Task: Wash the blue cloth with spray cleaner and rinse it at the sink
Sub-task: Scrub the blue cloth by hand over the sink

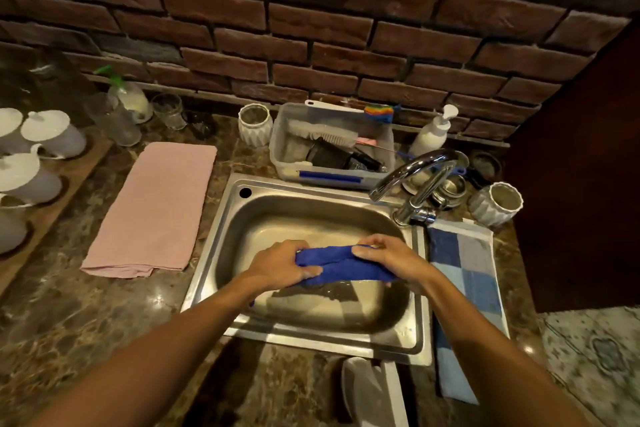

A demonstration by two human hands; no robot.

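Listing left to right across the mottled brown stone counter [69, 315]:

- Four white lidded ceramic pots [52, 133] at the far left, as far as the frame edge lets me count.
- One clear spray bottle with a green trigger [123, 94], at the back against the brick wall, well apart from the hands.
- One folded pink cloth [156, 208], lying flat just beside the sink.
- One rectangular stainless steel sink [221, 239]; the chrome tap [412, 173] at its right rear shows no running water.
- One left hand [277, 265], fingers curled round the left end of the blue cloth.
- One rolled blue fabric cloth [343, 265], held above the basin between both hands.
- One right hand [384, 253], fingers curled round the right end.
- One white pump dispenser [434, 130], behind the tap.
- One blue and grey checked towel [464, 274], right of the sink.

Handling, as a judgement: the blue cloth is soft, limp and light, heavier and somewhat slippery if wet; not fragile. Best gripped at both ends, as here, for wringing.
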